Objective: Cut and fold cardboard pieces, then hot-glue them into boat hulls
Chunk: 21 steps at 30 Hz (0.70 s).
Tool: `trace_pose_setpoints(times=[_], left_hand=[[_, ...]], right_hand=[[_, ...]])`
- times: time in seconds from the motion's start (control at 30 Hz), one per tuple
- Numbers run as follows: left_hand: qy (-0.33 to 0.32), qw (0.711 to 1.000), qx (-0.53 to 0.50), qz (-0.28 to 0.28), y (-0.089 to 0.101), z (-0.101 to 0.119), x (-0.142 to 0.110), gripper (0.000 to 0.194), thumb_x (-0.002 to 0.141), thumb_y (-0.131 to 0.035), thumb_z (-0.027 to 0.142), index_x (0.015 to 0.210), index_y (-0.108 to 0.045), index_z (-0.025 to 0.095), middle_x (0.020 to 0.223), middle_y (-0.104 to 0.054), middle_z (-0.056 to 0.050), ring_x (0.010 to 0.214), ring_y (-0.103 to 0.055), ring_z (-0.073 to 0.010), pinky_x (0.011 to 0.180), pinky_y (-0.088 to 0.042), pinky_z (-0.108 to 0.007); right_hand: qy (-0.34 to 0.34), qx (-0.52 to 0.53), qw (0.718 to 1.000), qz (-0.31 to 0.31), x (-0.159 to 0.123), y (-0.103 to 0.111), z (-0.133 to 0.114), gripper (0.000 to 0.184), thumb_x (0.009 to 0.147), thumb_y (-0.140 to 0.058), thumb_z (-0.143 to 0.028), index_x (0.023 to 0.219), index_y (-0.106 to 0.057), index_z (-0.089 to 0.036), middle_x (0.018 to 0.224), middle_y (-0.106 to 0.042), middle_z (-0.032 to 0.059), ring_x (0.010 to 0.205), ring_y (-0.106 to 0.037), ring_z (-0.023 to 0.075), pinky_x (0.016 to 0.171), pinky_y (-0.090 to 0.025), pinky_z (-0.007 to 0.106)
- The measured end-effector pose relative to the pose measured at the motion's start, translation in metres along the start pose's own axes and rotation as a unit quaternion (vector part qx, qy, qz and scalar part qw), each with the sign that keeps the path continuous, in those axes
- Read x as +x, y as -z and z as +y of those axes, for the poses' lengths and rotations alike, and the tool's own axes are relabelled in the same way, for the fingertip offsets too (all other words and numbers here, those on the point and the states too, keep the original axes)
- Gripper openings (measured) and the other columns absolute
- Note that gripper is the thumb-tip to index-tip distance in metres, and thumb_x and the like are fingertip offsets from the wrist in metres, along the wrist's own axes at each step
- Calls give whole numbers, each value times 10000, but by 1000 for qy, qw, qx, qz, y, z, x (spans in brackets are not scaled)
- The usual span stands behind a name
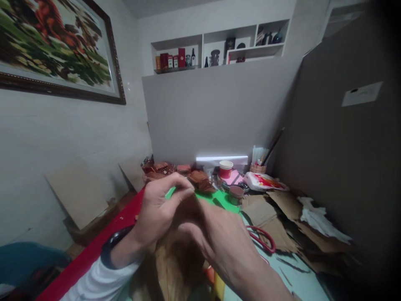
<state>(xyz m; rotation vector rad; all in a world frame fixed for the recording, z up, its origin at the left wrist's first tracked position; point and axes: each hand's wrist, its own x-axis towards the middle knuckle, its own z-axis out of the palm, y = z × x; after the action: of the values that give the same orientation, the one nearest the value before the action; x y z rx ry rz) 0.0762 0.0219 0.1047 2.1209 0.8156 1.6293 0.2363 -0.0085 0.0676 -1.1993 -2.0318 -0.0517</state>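
My left hand [159, 209], with a dark bracelet at the wrist, is closed, its thumb and forefinger pinched together. At their tips is the top of a brown, creased sheet-like thing [171, 265], whose material I cannot make out. My right hand [224, 234] is bent around the right side of the same brown thing, thumb across its front and the other fingers mostly hidden. The brown thing hangs down toward the near edge of the view. Something orange and yellow [216, 280] shows below my right wrist, partly covered.
Stacks of brown pieces [200, 179] lie behind my hands on a green mat [230, 204]. A red and white cup [226, 169], a small round tub [236, 194], red-handled scissors [265, 240] and torn cardboard [266, 217] lie to the right. Grey panels [216, 113] stand behind.
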Motion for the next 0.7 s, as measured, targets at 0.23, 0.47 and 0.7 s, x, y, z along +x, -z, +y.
trace_pose_setpoints(times=[0.23,0.47,0.7], left_hand=[[2,999,-20,-29,-3,3,-4,151,883,-638,147,766,-687,229,722,-667,43,685,-589,-116,656,-437,-227],[21,998,-46,-21,-3,6,-10,165,872,-654,152,729,-677,232,704,-651,45,677,-580,-121,660,-438,-233],[77,994,-61,-52,-9,3,0,91,881,-649,179,842,-707,237,782,-668,39,746,-601,-114,704,-447,-206]], right_hand=[[29,79,995,45,0,6,-6,161,971,-468,-170,886,-603,-196,779,-636,15,696,-533,187,647,-349,289],[57,106,984,131,-4,-5,-11,210,934,-436,-126,762,-546,-172,697,-539,13,663,-429,169,662,-300,306],[-5,142,986,90,1,0,-4,226,953,-460,-155,738,-522,-188,688,-532,-5,648,-456,153,625,-303,272]])
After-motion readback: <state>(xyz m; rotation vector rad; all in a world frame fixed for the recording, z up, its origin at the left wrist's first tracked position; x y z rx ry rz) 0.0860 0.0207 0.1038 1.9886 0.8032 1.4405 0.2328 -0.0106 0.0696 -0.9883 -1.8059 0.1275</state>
